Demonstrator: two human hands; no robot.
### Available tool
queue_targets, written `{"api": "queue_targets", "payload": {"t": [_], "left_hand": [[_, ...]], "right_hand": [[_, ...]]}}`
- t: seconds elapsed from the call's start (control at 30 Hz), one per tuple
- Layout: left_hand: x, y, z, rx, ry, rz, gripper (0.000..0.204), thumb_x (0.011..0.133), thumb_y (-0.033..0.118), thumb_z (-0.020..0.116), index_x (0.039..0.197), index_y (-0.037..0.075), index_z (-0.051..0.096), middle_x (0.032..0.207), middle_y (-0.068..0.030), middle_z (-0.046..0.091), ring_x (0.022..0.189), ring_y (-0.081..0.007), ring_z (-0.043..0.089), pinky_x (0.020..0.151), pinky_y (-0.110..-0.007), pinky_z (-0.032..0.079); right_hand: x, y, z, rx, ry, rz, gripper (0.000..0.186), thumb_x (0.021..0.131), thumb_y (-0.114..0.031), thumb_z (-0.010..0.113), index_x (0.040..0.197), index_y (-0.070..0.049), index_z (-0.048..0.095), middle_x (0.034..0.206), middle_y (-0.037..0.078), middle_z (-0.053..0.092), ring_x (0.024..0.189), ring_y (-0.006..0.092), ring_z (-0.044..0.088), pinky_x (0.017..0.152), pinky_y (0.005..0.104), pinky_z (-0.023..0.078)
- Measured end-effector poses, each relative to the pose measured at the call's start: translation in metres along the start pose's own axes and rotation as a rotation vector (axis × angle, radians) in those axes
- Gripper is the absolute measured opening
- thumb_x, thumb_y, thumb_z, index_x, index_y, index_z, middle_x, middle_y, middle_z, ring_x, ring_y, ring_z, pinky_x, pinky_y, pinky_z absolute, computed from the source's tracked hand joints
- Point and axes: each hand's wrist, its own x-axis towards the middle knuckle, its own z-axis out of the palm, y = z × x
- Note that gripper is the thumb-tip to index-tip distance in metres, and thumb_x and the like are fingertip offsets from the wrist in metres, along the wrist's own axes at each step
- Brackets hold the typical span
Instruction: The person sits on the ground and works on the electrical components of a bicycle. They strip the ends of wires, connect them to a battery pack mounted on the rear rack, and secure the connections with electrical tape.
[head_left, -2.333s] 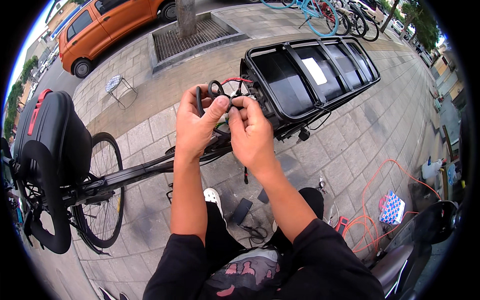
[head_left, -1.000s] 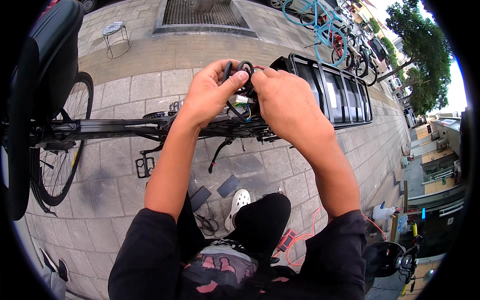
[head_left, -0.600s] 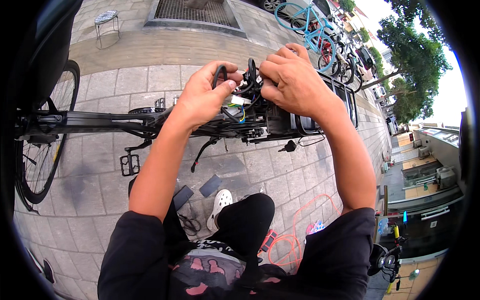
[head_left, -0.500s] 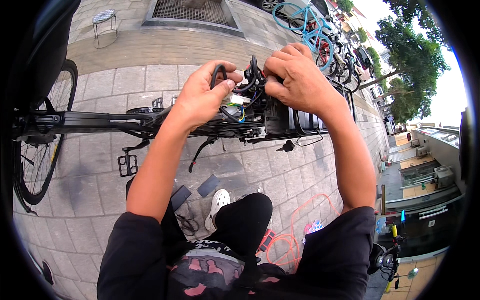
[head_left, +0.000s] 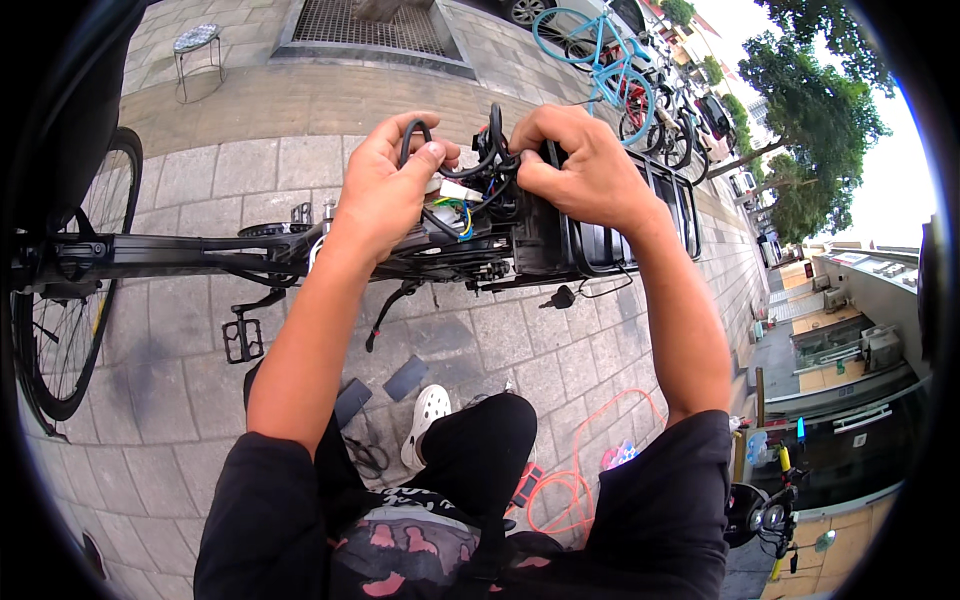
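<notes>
Since the earlier frame, both hands have drawn apart. The left hand (head_left: 385,190) holds the black cable (head_left: 495,122) above the bicycle (head_left: 190,248); the right hand (head_left: 592,172), grip narrow, pinches its loop.

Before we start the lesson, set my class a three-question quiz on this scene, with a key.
1. What does the left hand hold?
A) a shoe
B) black cable
C) a stool
2. True or false: the stool stands at the picture's lower right.
3. Fill the gap: the hand nearer the rack is the ____ one.

Key: 1. B; 2. False, the stool is at the upper left; 3. right.
</notes>
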Motion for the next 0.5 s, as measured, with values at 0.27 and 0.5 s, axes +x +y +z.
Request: {"api": "queue_targets", "payload": {"t": [0.27,0.5], "left_hand": [[-0.006,0.002,0.003,0.088,0.032,0.054,0.037,0.109,0.003,0.064,0.145,0.003,0.056,0.111,-0.0124,0.077,0.107,-0.0185,0.074,0.092,-0.031,0.059],[0.003,-0.015,-0.006,0.198,-0.044,0.129,0.012,0.11,0.003,0.061,0.117,0.002,0.07,0.107,-0.0042,0.072,0.102,-0.0164,0.072,0.09,-0.03,0.058]], "right_hand": [[0.015,-0.009,-0.003,0.076,-0.164,0.15,0.017,0.085,-0.007,0.068,0.1,0.002,0.071,0.082,0.011,0.073,0.075,0.0203,0.067,0.074,0.0353,0.055],[0.016,-0.005,0.005,0.115,-0.127,0.139,0.023,0.089,-0.008,0.069,0.111,-0.001,0.074,0.095,0.015,0.08,0.086,0.0219,0.074,0.083,0.0361,0.058]]}}
